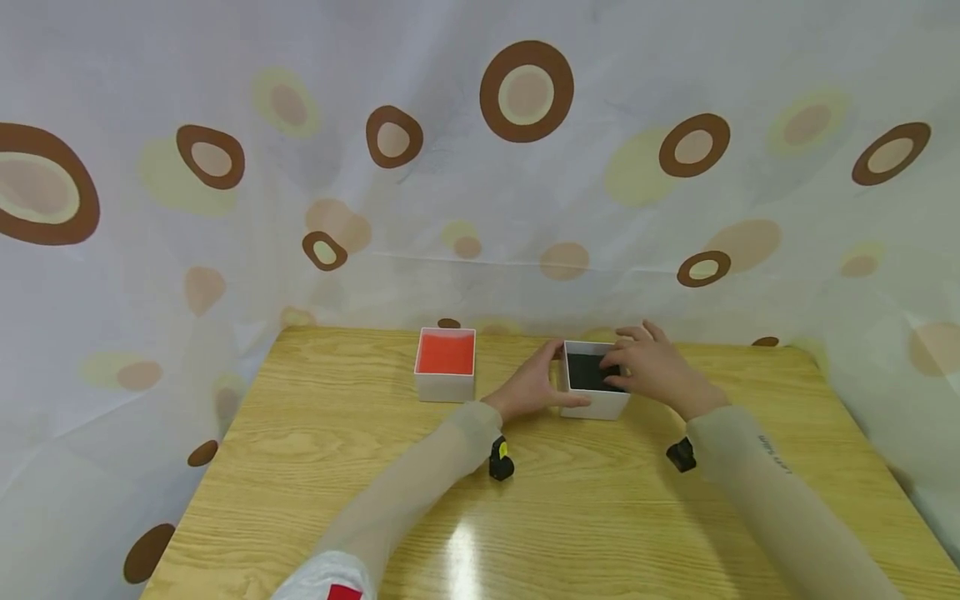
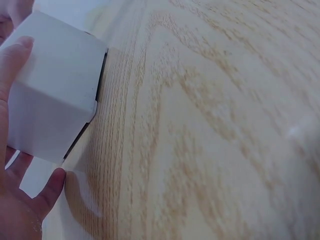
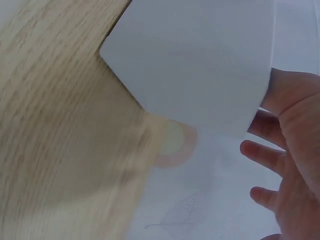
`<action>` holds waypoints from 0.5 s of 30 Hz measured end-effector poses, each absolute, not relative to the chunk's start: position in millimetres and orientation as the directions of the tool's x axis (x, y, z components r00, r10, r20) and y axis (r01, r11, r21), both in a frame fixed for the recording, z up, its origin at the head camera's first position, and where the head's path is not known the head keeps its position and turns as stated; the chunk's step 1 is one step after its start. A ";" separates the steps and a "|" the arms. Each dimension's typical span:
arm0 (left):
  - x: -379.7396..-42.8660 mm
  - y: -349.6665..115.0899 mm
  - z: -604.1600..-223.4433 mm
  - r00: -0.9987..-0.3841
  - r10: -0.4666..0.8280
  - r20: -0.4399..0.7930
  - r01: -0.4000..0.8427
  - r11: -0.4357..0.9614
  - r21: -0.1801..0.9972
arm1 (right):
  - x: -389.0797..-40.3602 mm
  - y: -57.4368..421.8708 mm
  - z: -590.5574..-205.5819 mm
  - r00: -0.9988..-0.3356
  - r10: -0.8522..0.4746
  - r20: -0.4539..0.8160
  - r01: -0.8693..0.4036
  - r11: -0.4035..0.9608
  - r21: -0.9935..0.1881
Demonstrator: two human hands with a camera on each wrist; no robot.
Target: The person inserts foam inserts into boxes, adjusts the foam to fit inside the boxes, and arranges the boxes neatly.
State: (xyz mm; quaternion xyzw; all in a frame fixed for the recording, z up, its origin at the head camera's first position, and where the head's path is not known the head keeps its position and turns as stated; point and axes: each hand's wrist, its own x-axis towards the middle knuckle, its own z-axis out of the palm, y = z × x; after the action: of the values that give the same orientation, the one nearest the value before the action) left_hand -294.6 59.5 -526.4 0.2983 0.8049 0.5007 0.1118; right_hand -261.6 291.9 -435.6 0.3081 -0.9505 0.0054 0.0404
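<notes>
A small white open-topped box (image 1: 592, 407) with a black surface (image 1: 583, 372) inside stands near the table's far edge. My left hand (image 1: 531, 388) grips it from the left, thumb along the front wall and fingers toward the back. In the left wrist view the thumb lies against the white box (image 2: 55, 60). My right hand (image 1: 651, 367) is over the box's right rim, with its thumb and a finger dipping inside. Those fingertips are hidden behind the box wall (image 3: 200, 60) in the right wrist view, while other fingers stretch outside. Whether they pinch anything is hidden.
Left of the hands stands a second white box (image 1: 445, 388) with a red surface (image 1: 446, 354) inside. Both boxes are on a wooden table (image 1: 570, 517). A pale curtain (image 1: 450, 192) with brown ring patterns hangs behind the table and at its sides.
</notes>
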 end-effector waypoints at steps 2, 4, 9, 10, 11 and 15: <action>-294.6 59.8 -528.0 -0.796 0.592 0.125 0.371 0.315 0.873 | -261.1 290.6 -433.0 -0.823 -0.565 0.058 -0.566 0.824 0.001; -294.5 59.9 -529.2 -0.794 0.594 0.131 0.375 0.308 0.874 | -260.8 289.8 -429.3 -0.836 -0.546 0.049 -0.547 0.837 -0.005; -293.9 59.3 -527.6 -0.790 0.598 0.135 0.376 0.297 0.878 | -260.9 284.4 -422.1 -0.861 -0.509 0.002 -0.508 0.860 0.048; -293.8 59.2 -526.9 -0.790 0.598 0.136 0.377 0.298 0.877 | -260.5 282.3 -421.2 -0.863 -0.506 -0.013 -0.505 0.860 0.068; -293.8 59.0 -526.1 -0.791 0.597 0.135 0.378 0.303 0.875 | -260.1 280.1 -420.7 -0.864 -0.504 -0.025 -0.504 0.860 0.083; -294.9 58.9 -524.4 -0.791 0.597 0.134 0.387 0.318 0.866 | -258.9 272.4 -420.0 -0.868 -0.495 -0.036 -0.496 0.862 0.106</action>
State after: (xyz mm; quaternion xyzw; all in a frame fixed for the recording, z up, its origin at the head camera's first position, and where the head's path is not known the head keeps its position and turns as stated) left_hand -294.9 58.9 -524.4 0.3054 0.8049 0.4977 0.1055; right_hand -258.9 272.4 -420.0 0.2567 -0.9649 -0.0558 -0.0038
